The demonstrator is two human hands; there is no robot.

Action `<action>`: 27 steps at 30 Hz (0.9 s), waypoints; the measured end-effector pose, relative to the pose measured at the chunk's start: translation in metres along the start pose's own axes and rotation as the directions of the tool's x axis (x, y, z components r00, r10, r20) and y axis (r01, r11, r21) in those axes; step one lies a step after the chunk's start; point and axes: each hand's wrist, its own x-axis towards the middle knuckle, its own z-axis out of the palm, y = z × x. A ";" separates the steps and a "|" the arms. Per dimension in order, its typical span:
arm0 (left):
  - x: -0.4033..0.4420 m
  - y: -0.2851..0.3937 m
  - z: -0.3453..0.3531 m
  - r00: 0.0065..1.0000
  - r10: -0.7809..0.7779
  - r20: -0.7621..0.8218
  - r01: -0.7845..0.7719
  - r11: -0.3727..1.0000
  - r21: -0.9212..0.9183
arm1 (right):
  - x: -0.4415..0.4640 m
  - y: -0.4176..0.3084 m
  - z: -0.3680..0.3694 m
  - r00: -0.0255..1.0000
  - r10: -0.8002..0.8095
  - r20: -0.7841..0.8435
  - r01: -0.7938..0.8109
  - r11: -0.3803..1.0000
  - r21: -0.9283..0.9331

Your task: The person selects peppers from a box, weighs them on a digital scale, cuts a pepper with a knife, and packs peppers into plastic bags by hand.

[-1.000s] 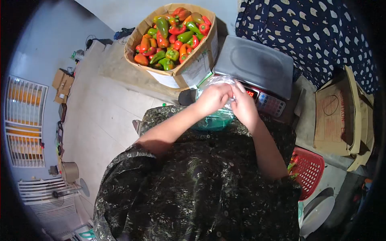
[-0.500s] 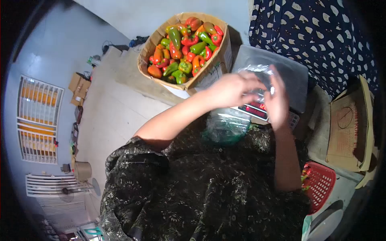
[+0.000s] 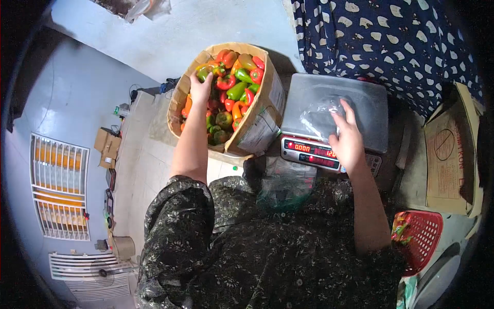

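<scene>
My left hand is inside the cardboard box of peppers, with its thumb and fingers round a green pepper near the top left. My right hand is over the front of the digital scale, fingers apart, touching a clear plastic bag on its grey platform. Red figures glow on the scale's display. Below the display lies a bundle of clear and green plastic bags.
At right an open cardboard box stands below a dark patterned cloth. A red basket with some peppers is at lower right. A standing fan is at lower left.
My hands have moved apart. The left one has gone from beside the right one into the box of peppers. The clear bag now rests on the scale, under my right hand.
</scene>
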 end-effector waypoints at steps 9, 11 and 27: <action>-0.002 0.072 0.017 0.898 0.440 -0.009 -0.385 0.793 0.472 | 0.006 0.015 0.005 0.999 -0.039 0.005 0.039 0.998 0.045; 0.003 0.088 0.033 0.818 0.537 0.207 -0.575 0.775 0.263 | 0.010 0.017 0.007 0.999 -0.045 0.010 0.045 0.999 0.013; -0.040 0.141 0.014 0.781 0.427 0.455 -0.180 0.853 -0.490 | 0.014 0.029 0.004 0.997 0.044 -0.061 -0.042 0.998 0.047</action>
